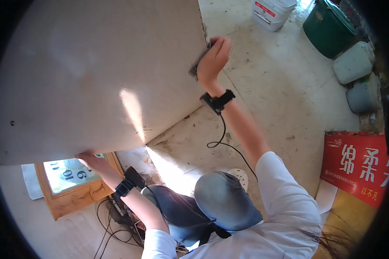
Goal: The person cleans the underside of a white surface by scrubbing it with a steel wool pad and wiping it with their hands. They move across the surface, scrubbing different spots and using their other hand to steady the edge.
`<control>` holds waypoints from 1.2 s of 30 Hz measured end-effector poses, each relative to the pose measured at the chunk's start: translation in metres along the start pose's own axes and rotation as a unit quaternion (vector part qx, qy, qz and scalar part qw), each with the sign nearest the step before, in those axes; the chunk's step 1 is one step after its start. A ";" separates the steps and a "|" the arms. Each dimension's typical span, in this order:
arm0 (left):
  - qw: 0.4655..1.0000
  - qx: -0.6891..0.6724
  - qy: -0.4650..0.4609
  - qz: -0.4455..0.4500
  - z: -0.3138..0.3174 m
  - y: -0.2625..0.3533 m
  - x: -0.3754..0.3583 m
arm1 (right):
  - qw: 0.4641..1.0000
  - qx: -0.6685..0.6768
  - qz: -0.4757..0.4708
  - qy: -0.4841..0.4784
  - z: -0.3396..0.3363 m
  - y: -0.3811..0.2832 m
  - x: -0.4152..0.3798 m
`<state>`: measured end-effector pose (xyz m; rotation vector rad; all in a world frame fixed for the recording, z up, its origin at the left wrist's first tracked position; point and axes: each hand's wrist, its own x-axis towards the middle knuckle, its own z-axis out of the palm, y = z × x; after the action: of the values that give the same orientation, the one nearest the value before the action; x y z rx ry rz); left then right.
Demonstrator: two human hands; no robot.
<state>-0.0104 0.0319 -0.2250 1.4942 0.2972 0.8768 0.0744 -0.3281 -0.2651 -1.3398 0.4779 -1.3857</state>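
Note:
A large pale, smooth board (90,86) fills the upper left, with a dark screw or hole near its left side. At its right edge my right hand (215,60) is closed around a dark bristly brush (195,69), slightly blurred; its bristles touch or hover just over the board. The brush's handle is hidden by my fingers. My left hand (92,162) grips the board's near edge, fingers partly hidden by it. Just under that hand is a wood-framed clock (75,196) with large numerals, partly covered by the board.
Black cables (112,231) lie on the floor at lower left; another cord trails from my right wrist device (218,101). A white bucket (274,15), a green tub (328,28) and a pale jerrycan (353,62) stand along the right. A red printed box (352,166) sits lower right.

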 end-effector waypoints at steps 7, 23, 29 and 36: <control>1.000 -0.001 -0.014 -0.020 -0.001 -0.001 -0.003 | 0.989 0.049 -0.132 0.040 0.029 -0.069 0.046; 0.994 -0.080 -0.070 0.031 -0.001 0.005 -0.003 | 0.994 0.042 -0.099 0.035 0.025 -0.042 0.020; 0.994 -0.088 -0.013 -0.071 -0.017 -0.018 0.015 | 0.996 -0.035 0.065 -0.057 -0.026 0.027 -0.015; 0.991 -0.117 -0.047 -0.053 -0.029 -0.027 0.017 | 0.982 0.064 -0.172 -0.040 -0.004 -0.076 0.021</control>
<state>-0.0097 0.0691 -0.2474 1.2857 0.1950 0.7280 0.0448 -0.3234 -0.1924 -1.4099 0.1003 -1.6057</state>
